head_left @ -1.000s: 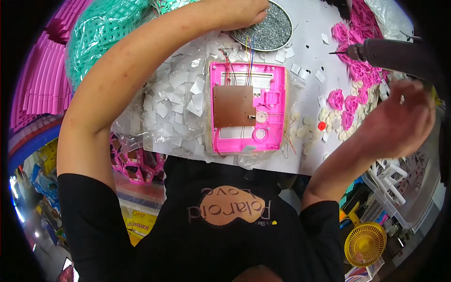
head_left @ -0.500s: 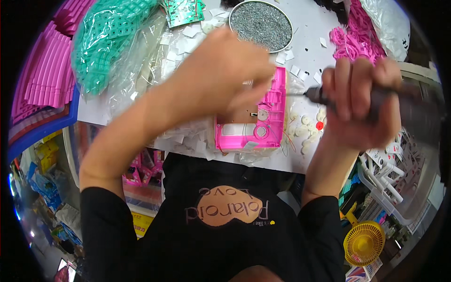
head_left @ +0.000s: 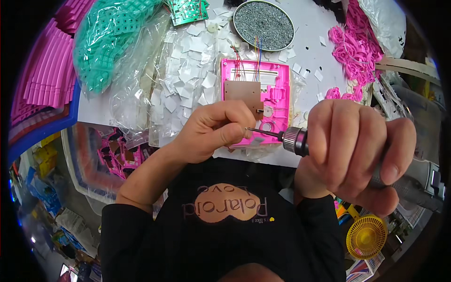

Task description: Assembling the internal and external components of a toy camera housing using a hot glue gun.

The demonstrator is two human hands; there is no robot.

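Observation:
My right hand (head_left: 354, 145) is wrapped round a dark electric screwdriver (head_left: 296, 141), its thin bit pointing left. At the bit's tip, thumb and forefinger of my left hand (head_left: 213, 127) pinch a tiny metal piece, apparently a screw (head_left: 246, 129). Behind and partly beneath them lies an open pink plastic housing (head_left: 281, 101) on the table. A brown circuit board (head_left: 242, 96) sits in it, with coloured wires (head_left: 258, 56) rising at its far end. Just beyond the housing stands a round dish of screws (head_left: 263, 26).
White paper squares (head_left: 188, 70) and clear bags (head_left: 136, 89) spread left of the housing. Green circuit boards (head_left: 188, 10), bagged teal parts (head_left: 110, 40) and pink strips (head_left: 49, 66) lie farther left. Pink loops (head_left: 354, 56) lie at right. A yellow fan (head_left: 366, 237) is lower right.
My left hand has drawn back toward me from over the housing, uncovering the circuit board. My right hand has brought the screwdriver nearer and leftward, its bit meeting the left fingertips.

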